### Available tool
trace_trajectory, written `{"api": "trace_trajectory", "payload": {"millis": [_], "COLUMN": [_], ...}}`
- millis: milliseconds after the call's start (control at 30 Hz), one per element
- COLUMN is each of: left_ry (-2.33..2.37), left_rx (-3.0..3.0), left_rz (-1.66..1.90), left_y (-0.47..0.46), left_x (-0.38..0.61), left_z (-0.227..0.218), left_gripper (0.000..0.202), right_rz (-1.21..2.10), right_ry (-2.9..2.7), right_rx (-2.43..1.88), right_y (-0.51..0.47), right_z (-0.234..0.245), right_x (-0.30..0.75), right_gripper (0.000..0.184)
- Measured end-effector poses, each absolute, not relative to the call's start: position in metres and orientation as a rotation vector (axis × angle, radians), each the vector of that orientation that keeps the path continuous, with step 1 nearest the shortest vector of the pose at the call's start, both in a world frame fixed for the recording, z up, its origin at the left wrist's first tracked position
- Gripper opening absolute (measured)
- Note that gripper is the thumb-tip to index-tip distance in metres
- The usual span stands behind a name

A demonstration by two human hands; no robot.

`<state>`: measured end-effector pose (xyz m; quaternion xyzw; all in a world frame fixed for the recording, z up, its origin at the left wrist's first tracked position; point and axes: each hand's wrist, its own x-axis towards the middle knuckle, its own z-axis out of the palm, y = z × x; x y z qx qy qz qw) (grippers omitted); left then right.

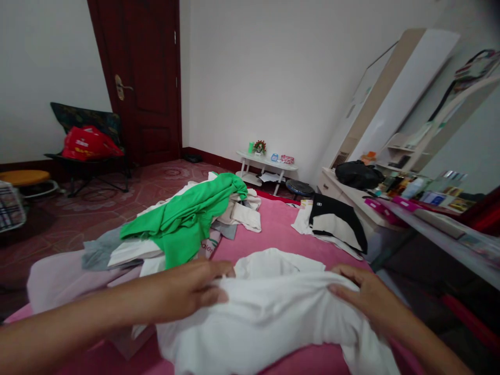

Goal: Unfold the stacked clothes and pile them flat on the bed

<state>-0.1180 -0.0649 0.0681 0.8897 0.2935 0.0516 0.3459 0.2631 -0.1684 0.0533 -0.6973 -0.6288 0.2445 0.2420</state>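
A white garment lies spread on the pink bed cover right in front of me. My left hand rests on its left upper edge, fingers curled and pinching the cloth. My right hand lies on its right edge, fingers bent over the fabric and gripping it. Beyond the left hand sits a heap of clothes topped by a bright green shirt. A folded black and white garment lies at the far right of the bed.
A desk with a black bag, boxes and bottles runs along the right side. A small white table stands against the far wall. A dark red door and a chair with a red bag stand at the left.
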Motion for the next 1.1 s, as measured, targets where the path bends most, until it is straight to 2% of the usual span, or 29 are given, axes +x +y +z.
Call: {"api": "trace_trajectory", "payload": {"millis": [33, 100, 233, 300, 367, 467, 600, 733, 800, 867, 967, 1033, 1100], "left_ry": [0.882, 1.061, 0.898, 0.858, 0.876, 0.859, 0.786, 0.762, 0.901, 1.101, 1.357, 1.477, 1.566], "left_rx": [2.374, 2.502, 2.647, 2.658, 2.652, 2.621, 2.474, 2.352, 2.360, 2.377, 2.444, 2.501, 2.568], "left_rz": [0.227, 0.344, 0.177, 0.092, 0.057, 0.001, -0.020, 0.228, 0.460, 0.716, 0.944, 0.923, 0.799], "left_y": [-0.059, -0.046, -0.042, -0.053, -0.066, -0.080, -0.086, -0.074, -0.058, -0.034, 0.011, 0.044, 0.077], "left_x": [-0.114, -0.107, -0.101, -0.100, -0.097, -0.093, -0.103, -0.132, -0.149, -0.163, -0.173, -0.171, -0.166], "left_z": [0.058, 0.033, -0.003, -0.008, -0.006, 0.004, 0.029, 0.079, 0.110, 0.137, 0.153, 0.140, 0.112], "left_gripper": [0.029, 0.040, 0.089, 0.101, 0.092, 0.072, 0.064, 0.059, 0.054, 0.051, 0.055, 0.069, 0.080], "right_rz": [0.451, 0.177, 0.257, 0.309, 0.327, 0.379, 0.449, 0.548, 0.365, -0.011, -0.374, -0.406, -0.346], "right_ry": [-1.648, -1.572, -1.868, -1.966, -1.949, -1.884, -1.977, -2.154, -2.164, -1.960, -1.650, -1.633, -1.747], "right_rx": [-1.951, -2.036, -2.127, -2.142, -2.135, -2.101, -2.099, -1.984, -1.916, -1.868, -1.645, -1.552, -1.558], "right_y": [-0.162, -0.151, -0.145, -0.146, -0.145, -0.139, -0.124, -0.076, -0.036, 0.008, 0.059, 0.074, 0.072], "right_z": [0.039, 0.007, -0.038, -0.045, -0.044, -0.039, -0.016, 0.051, 0.098, 0.142, 0.177, 0.165, 0.123], "right_x": [0.270, 0.280, 0.289, 0.287, 0.283, 0.275, 0.259, 0.240, 0.230, 0.217, 0.190, 0.170, 0.153], "right_gripper": [0.029, 0.051, 0.108, 0.116, 0.109, 0.077, 0.041, 0.019, 0.014, 0.020, 0.058, 0.061, 0.056]}}
